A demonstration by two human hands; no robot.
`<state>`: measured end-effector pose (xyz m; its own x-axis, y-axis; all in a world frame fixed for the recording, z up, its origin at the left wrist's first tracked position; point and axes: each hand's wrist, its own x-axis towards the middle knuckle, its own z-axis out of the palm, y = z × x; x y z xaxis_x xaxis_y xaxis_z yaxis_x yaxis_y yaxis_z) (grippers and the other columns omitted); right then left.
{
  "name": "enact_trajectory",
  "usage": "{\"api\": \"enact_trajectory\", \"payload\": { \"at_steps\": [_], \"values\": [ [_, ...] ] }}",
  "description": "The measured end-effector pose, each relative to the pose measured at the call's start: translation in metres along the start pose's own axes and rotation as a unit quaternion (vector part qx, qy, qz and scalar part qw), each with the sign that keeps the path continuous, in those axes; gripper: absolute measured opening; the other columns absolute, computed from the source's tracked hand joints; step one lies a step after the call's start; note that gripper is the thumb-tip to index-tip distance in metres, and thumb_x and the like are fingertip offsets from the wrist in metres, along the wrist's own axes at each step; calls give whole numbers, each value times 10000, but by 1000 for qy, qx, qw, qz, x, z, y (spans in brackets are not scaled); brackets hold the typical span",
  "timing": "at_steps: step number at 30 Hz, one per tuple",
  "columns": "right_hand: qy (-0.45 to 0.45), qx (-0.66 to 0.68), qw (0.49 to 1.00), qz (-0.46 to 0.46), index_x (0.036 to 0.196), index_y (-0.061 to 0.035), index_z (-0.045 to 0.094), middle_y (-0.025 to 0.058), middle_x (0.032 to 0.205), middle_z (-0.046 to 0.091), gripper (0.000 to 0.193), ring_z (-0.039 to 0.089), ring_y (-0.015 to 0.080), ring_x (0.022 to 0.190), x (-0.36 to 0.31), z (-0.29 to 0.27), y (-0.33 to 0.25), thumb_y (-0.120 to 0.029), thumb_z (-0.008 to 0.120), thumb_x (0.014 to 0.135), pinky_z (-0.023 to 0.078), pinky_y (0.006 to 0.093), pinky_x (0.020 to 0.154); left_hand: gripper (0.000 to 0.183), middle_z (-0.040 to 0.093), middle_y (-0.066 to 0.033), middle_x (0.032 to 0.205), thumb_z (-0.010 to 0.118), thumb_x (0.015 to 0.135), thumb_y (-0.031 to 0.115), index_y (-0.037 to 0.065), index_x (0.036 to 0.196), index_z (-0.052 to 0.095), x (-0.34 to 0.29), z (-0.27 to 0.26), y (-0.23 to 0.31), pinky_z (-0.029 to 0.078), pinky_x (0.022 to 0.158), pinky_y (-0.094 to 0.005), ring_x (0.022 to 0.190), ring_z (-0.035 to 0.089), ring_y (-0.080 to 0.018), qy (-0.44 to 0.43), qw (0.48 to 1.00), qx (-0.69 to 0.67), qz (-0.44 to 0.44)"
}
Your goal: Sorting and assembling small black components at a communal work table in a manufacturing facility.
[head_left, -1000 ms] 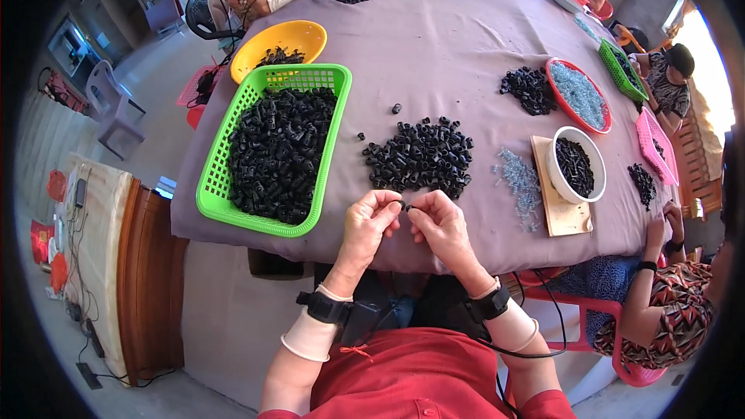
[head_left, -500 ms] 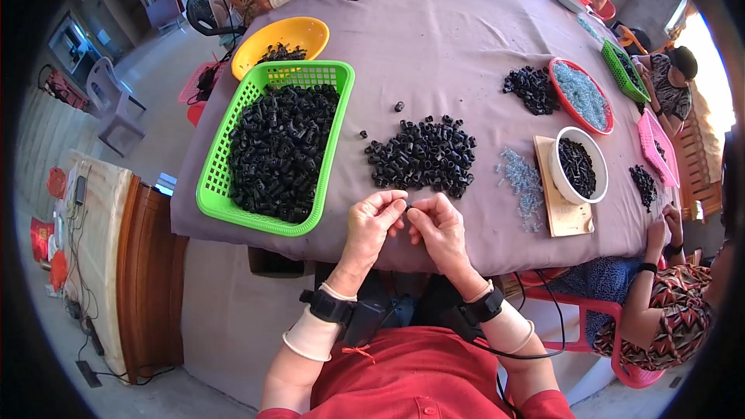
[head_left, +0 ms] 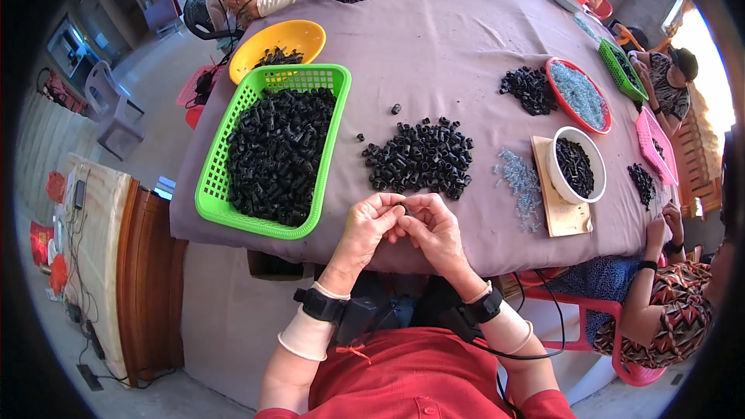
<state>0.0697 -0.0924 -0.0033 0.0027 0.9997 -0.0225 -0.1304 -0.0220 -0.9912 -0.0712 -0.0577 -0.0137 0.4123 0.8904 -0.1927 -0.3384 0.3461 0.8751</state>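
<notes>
At the table's near edge my two hands meet, fingertips together. Between them shows a small black plastic part point(head_left: 403, 207), mostly covered by the fingers. My left hand point(head_left: 366, 225) pinches it with thumb and forefinger. My right hand point(head_left: 434, 230) is closed at the same part, its thumb and fingers pressed against it. Just beyond the hands lies a pile of short black tube-like parts point(head_left: 419, 157), with two strays near it. To the left stands a green basket point(head_left: 338, 136) full of longer black parts point(head_left: 279, 155).
A yellow bowl point(head_left: 306, 33) stands behind the green basket. On the right are small clear pieces point(head_left: 518, 186), a white bowl point(head_left: 556, 178) of black parts on a cardboard piece point(head_left: 568, 219), and a red tray point(head_left: 560, 101). Co-workers sit around the table.
My right hand has come closer to the left, so the fingertips now touch around the small black part. The far-left co-worker's hands have shifted too.
</notes>
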Motion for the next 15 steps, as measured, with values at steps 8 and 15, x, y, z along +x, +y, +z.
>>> {"api": "enact_trajectory", "payload": {
  "at_steps": [8, 15],
  "values": [
    [-64, -78, 995, -19, 1140, -22, 563, -12, 862, 497, 273, 537, 53, 685, -2, -8, -12, -69, 595, 873, 446, 188, 584, 225, 603, -34, 738, 598, 882, 114, 33, 1065, 494, -5, 7, -5, 448, 497, -201, 558, 553, -97, 1, 992, -115, -54],
    [-80, -56, 994, -43, 1164, -9, 538, -4, 796, 545, 271, 546, 55, 671, -3, -15, -2, -93, 558, 907, 457, 194, 585, 233, 590, -50, 720, 604, 881, 121, 46, 1059, 475, -4, 9, -6, 458, 500, -239, 562, 556, -130, -26, 988, -137, -64]
  ]
}}
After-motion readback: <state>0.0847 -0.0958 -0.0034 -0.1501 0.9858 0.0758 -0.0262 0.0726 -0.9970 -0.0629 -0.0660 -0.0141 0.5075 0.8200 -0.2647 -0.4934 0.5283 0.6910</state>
